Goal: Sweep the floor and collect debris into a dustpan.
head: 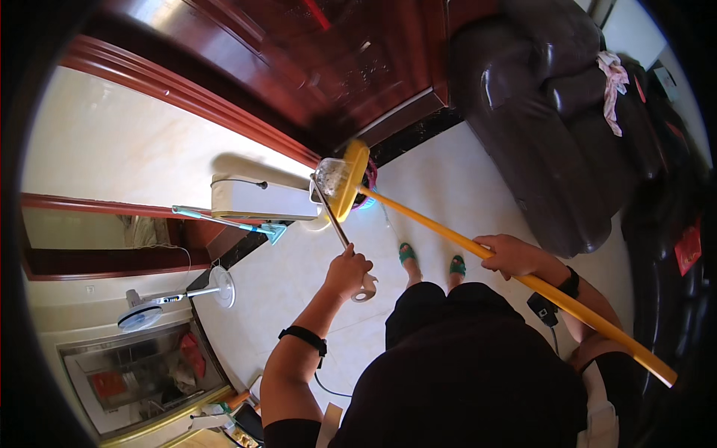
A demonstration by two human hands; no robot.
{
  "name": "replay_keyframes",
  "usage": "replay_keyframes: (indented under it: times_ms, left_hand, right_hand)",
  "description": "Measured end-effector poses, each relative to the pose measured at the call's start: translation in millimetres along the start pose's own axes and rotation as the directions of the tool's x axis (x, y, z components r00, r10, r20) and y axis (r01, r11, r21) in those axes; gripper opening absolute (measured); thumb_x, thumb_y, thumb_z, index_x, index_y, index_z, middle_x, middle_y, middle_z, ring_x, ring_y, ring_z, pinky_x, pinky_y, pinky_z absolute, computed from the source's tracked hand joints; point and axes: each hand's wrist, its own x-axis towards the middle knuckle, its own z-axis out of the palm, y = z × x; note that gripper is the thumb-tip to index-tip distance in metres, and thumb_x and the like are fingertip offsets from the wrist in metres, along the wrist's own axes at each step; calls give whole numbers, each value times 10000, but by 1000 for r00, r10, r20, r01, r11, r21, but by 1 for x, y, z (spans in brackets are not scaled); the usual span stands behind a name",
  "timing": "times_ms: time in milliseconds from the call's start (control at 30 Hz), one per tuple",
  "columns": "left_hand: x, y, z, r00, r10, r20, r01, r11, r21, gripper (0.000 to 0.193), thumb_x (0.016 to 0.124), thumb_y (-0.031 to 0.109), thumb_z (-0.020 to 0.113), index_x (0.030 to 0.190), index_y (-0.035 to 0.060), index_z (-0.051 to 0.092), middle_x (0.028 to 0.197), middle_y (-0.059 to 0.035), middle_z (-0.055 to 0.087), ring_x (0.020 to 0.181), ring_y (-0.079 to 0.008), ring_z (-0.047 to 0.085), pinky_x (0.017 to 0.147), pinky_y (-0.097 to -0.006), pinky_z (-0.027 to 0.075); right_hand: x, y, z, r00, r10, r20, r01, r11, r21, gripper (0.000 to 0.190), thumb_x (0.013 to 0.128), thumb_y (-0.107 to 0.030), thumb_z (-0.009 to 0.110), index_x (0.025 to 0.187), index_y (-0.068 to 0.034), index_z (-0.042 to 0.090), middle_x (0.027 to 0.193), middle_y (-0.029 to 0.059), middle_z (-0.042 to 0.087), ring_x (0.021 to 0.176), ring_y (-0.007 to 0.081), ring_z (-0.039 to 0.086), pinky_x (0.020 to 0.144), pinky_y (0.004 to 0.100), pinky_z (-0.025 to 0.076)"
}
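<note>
My left hand (348, 274) grips the thin dark handle (331, 213) of a dustpan. A small pale roll (364, 290) shows just below that hand; I cannot tell whether the fingers hold it too. The whitish dustpan (326, 168) holds grey dust and fluff, tilted over a pink and blue bin (371, 178) that is mostly hidden. With my right hand (507, 255) I grasp the long yellow handle (437, 225) of a broom, which slants back past my right arm. Its yellow head (350, 182) lies against the dustpan's right side, above the bin.
A white box-shaped unit (266, 200) with a cord stands by the wall, and a turquoise squeegee (232, 219) leans near it. A pedestal fan (185, 295) is at left. Dark leather sofas (538, 145) line the right, and a red wooden door (358, 73) is ahead.
</note>
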Motion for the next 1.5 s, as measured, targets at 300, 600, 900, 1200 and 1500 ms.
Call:
replay_keyframes:
  times_ms: [300,600,900,1200,1500]
  left_hand:
    - [30,9,-24,994,-32,-104,20,994,-109,114,710,215,612,810,159,615,812,-76,594,1015,-382,528,739,-392,500]
    - [46,-15,-38,990,-67,-120,49,989,-142,212,704,341,634,754,139,592,739,-62,599,823,-291,603,706,-362,514]
    - [75,-4,-51,994,-86,-63,75,984,-162,104,707,195,601,790,132,609,762,-93,599,890,-379,584,677,-402,516]
    - [84,3,-63,994,-111,-4,108,980,-166,212,731,205,583,933,160,628,794,-69,608,877,-370,577,626,-385,515]
    - [95,-11,-63,989,-110,-102,96,986,-133,198,720,323,614,756,128,602,733,-68,604,809,-282,605,592,-363,509]
  right_hand:
    - [87,-21,-1,992,-77,-102,95,979,180,476,758,-86,533,1208,36,442,621,58,516,425,92,475,422,225,425]
    - [93,8,-13,989,59,-135,-17,956,294,405,728,-78,553,1115,32,508,630,78,547,434,120,497,412,245,428]
    - [120,-20,-5,996,-15,-83,35,970,242,470,736,-105,555,1175,41,471,676,116,577,473,139,519,497,254,451]
    - [91,-11,-18,997,58,-44,-44,965,259,492,728,-84,547,1192,42,446,673,126,590,425,141,513,415,256,444]
    - [129,8,-13,1000,21,-24,-16,983,181,535,745,-114,580,1234,30,417,680,112,585,426,127,510,425,257,445]
